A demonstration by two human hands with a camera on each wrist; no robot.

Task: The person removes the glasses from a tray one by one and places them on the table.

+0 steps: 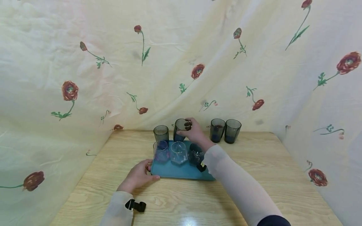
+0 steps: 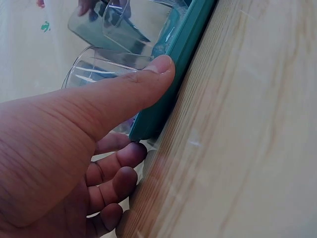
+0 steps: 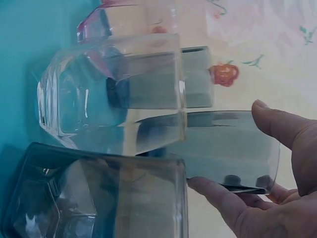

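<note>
My right hand (image 1: pixel 196 133) grips a grey tinted glass (image 1: pixel 179 126) by its sides, at the back edge of a blue tray (image 1: pixel 181 172). In the right wrist view, thumb and fingers are on opposite sides of that glass (image 3: pixel 228 148). My left hand (image 1: pixel 137 176) holds the tray's front left corner, with the thumb along the front rim and the fingers bent at the left side. Along the tray stand a pinkish glass (image 1: pixel 161 154), a clear faceted glass (image 1: pixel 178 154) and a dark glass (image 1: pixel 194 153), which my right wrist partly hides.
Another grey glass (image 1: pixel 161 131) stands behind the pinkish one, at the tray's back left. Two more grey glasses, one (image 1: pixel 217 133) beside the other (image 1: pixel 233 133), stand on the wooden table (image 1: pixel 263 163) to the right. A flowered cloth (image 1: pixel 169 78) hangs behind the table.
</note>
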